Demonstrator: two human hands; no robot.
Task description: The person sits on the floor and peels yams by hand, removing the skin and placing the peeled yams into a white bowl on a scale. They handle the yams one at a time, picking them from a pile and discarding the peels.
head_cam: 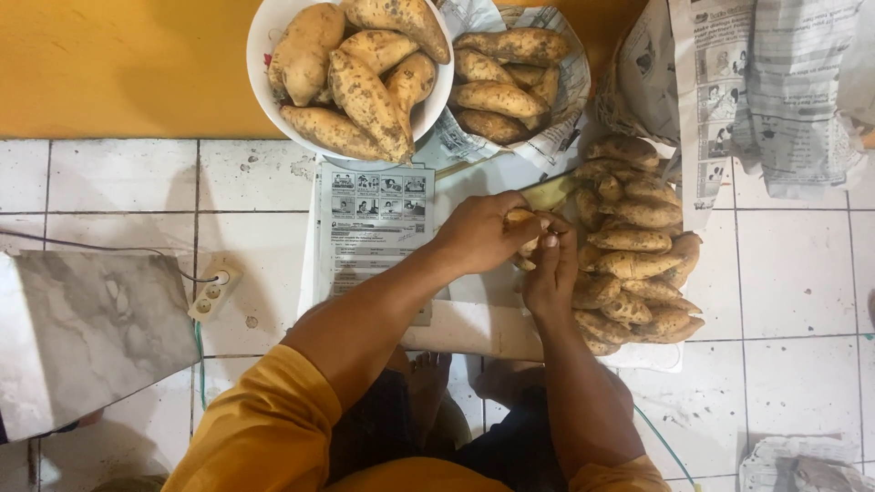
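Note:
My left hand (478, 235) and my right hand (550, 269) meet over a white board (474, 330) on the tiled floor. Both close around one small sweet potato (521, 219), which the fingers mostly hide. A pale, flat, blade-like strip (550, 191) sticks out past my left hand toward the upper right; I cannot tell which hand holds it. Just right of my hands lies a pile of small sweet potatoes (638, 246) on paper.
A white bowl (260, 87) heaped with large sweet potatoes stands by the yellow wall (118, 64). Beside it, newspaper (574, 91) cradles more. A printed sheet (378, 219), a power strip (214, 290), a marble slab (91, 328) and crumpled newspaper (775, 91) lie around. My bare feet (428, 374) rest below the board.

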